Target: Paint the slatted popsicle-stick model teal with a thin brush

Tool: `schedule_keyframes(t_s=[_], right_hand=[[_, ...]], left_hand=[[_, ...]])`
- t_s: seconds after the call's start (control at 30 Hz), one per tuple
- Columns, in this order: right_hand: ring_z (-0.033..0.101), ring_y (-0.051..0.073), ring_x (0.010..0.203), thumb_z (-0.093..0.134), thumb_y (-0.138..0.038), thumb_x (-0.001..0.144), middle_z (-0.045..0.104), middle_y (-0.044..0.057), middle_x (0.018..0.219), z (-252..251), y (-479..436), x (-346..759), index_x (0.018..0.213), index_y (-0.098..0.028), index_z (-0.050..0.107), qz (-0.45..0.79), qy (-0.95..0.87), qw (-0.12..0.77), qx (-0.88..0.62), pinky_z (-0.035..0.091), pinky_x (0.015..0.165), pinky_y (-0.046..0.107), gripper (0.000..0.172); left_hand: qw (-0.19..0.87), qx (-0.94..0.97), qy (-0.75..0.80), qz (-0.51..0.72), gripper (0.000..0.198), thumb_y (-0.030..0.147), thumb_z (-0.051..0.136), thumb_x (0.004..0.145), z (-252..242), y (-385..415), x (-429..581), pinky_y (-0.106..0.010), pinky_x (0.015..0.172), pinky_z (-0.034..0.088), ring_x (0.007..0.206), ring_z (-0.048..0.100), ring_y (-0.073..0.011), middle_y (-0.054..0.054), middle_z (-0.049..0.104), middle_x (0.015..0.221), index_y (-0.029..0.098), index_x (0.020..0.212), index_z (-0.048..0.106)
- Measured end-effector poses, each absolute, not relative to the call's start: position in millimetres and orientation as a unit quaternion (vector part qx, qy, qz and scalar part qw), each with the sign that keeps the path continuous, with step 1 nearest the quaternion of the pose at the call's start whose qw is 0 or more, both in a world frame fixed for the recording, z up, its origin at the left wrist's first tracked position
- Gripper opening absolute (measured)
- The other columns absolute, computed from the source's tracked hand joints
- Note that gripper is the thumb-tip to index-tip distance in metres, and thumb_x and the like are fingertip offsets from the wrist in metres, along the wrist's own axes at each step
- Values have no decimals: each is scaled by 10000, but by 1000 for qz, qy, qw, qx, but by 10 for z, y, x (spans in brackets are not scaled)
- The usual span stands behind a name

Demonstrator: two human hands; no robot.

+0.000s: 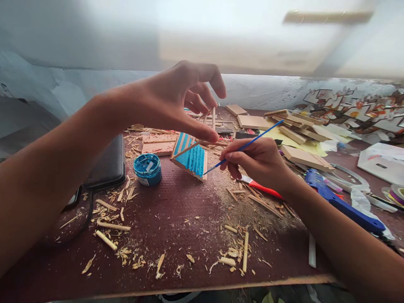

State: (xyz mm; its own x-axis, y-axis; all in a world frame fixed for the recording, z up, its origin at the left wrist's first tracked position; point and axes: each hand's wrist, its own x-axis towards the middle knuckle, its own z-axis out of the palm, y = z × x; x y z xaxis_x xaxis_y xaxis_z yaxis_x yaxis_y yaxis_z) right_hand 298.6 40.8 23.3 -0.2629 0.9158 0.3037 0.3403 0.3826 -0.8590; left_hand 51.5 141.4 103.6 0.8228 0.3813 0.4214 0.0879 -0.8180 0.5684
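Observation:
My left hand point(176, 99) is raised over the table, thumb and fingers pinched on thin wooden sticks that stand up from a small wooden model point(191, 158), tilting it on its edge. The model's ribbed face is partly painted blue. My right hand point(257, 162) grips a thin blue paintbrush point(249, 144) like a pen, with the brush tip touching the model's painted right side. An open pot of blue paint point(147, 168) stands on the table just left of the model.
Wood chips and stick offcuts litter the dark red tabletop point(176, 219). A black case point(109, 166) lies at left. Wooden blocks and boards point(296, 134) are piled at back right, with a red-handled knife point(263, 188) and a blue glue gun point(341, 204) under my right arm.

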Motion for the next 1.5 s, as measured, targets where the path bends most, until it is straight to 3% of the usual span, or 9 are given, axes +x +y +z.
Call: schedule_keyframes(t_s=[0.17, 0.33, 0.6, 0.83, 1.03, 1.2, 1.3, 1.43, 1.5], right_hand=[[581, 102, 439, 684, -220, 856, 672, -5, 577, 247, 441, 3022, 794, -208, 737, 344, -719, 418, -437, 437, 426, 287, 83], [563, 100, 438, 690, -216, 817, 632, -30, 534, 285, 445, 3026, 753, -230, 712, 350, -715, 418, -438, 433, 432, 288, 70], [505, 79, 393, 651, -180, 787, 607, -44, 478, 302, 500, 3071, 714, -220, 667, 396, -701, 403, -435, 337, 397, 258, 85], [531, 69, 401, 623, -196, 828, 677, -20, 561, 241, 561, 3101, 744, -206, 634, 425, -694, 381, -438, 326, 399, 253, 85], [526, 67, 413, 604, -166, 836, 700, 1, 621, 185, 600, 3132, 759, -196, 629, 458, -674, 374, -444, 321, 404, 248, 86], [514, 67, 405, 596, -159, 839, 726, 14, 641, 168, 618, 3155, 760, -199, 629, 465, -661, 376, -452, 311, 401, 249, 94], [508, 71, 408, 613, -171, 849, 701, 3, 605, 170, 620, 3150, 764, -202, 624, 457, -670, 362, -459, 309, 404, 249, 91], [492, 66, 406, 625, -179, 858, 700, 1, 605, 172, 624, 3147, 763, -206, 611, 447, -673, 369, -459, 306, 401, 248, 100], [482, 64, 399, 627, -167, 852, 677, -9, 571, 175, 626, 3153, 754, -202, 616, 438, -677, 376, -456, 301, 396, 245, 105]], left_hand=[[285, 916, 119, 255, 607, 438, 959, 675, 1028, 1472, 502, -455, 1085, 563, 1208, 726, -299, -56, 774, 1147, 307, 1209, 702], [317, 899, 115, 281, 585, 385, 982, 654, 1005, 1525, 475, -431, 1022, 588, 1135, 756, -284, -32, 778, 1064, 291, 1162, 707], [358, 896, 115, 236, 663, 427, 976, 653, 876, 1749, 445, -426, 1056, 590, 1206, 711, -287, -27, 746, 1206, 254, 1229, 697], [365, 906, 191, 90, 694, 518, 893, 739, 961, 1804, 253, -408, 1046, 598, 1281, 621, -258, 61, 701, 1388, 315, 1356, 651], [330, 914, 232, 35, 739, 553, 809, 723, 1012, 1730, 225, -295, 1057, 572, 1332, 576, -215, 187, 680, 1409, 337, 1395, 588], [316, 915, 250, 28, 829, 651, 815, 667, 1016, 1722, 224, -291, 1071, 558, 1349, 571, -202, 247, 703, 1333, 404, 1425, 588], [300, 922, 242, 27, 855, 670, 798, 700, 990, 1776, 219, -283, 1053, 560, 1345, 592, -215, 194, 716, 1340, 384, 1474, 572], [305, 923, 228, 57, 864, 548, 889, 667, 928, 1878, 216, -290, 930, 610, 1292, 670, -263, -23, 705, 1412, 284, 1444, 621], [309, 922, 229, 49, 826, 526, 866, 725, 919, 1891, 209, -315, 973, 599, 1322, 647, -292, -23, 675, 1462, 291, 1470, 598]])
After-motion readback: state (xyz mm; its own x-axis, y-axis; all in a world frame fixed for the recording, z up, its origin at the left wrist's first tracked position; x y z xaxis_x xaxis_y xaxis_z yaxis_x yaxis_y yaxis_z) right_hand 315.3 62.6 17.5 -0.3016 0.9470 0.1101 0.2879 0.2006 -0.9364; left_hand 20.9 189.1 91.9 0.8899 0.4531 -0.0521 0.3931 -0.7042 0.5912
